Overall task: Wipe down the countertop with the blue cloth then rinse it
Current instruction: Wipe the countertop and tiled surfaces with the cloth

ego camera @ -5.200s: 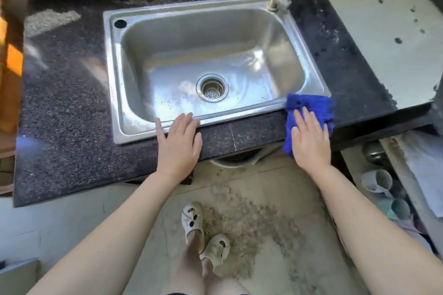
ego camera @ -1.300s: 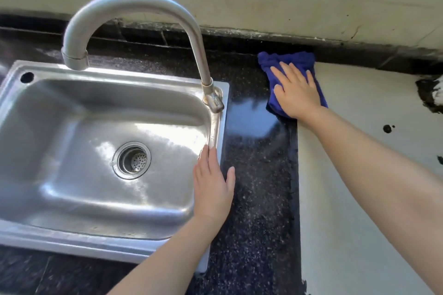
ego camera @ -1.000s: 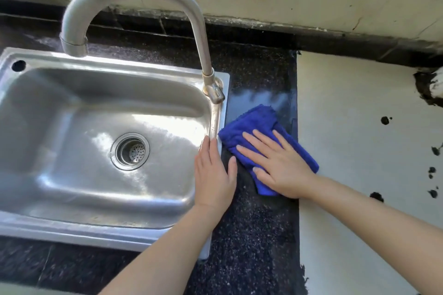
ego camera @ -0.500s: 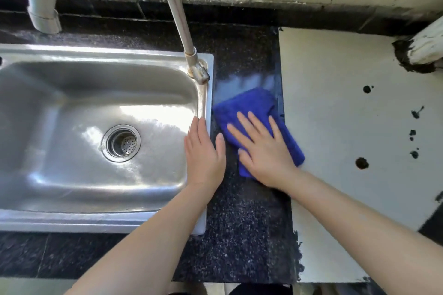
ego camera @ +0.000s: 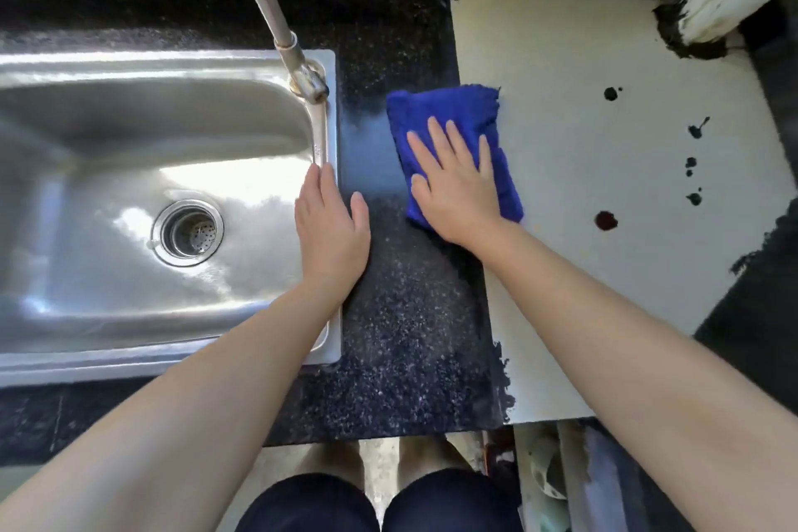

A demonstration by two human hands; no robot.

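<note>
Blue terry cloth [ego camera: 449,117], folded, lies across the seam between the speckled black stone tabletop [ego camera: 406,315] and a pale panel [ego camera: 583,99], at three o'clock from the steel sink [ego camera: 86,315]. Right hand [ego camera: 457,186] presses it flat, grip spread. Left hand [ego camera: 330,229], fingers straight, rests on the sink's right rim.

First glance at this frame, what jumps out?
The blue cloth, pressed flat under the right hand, straddles the seam between the dark counter and the white panel. To the left is the steel sink, with the left hand resting flat on its right rim just below the faucet base. Dark spots dot the white panel on the right.
</note>
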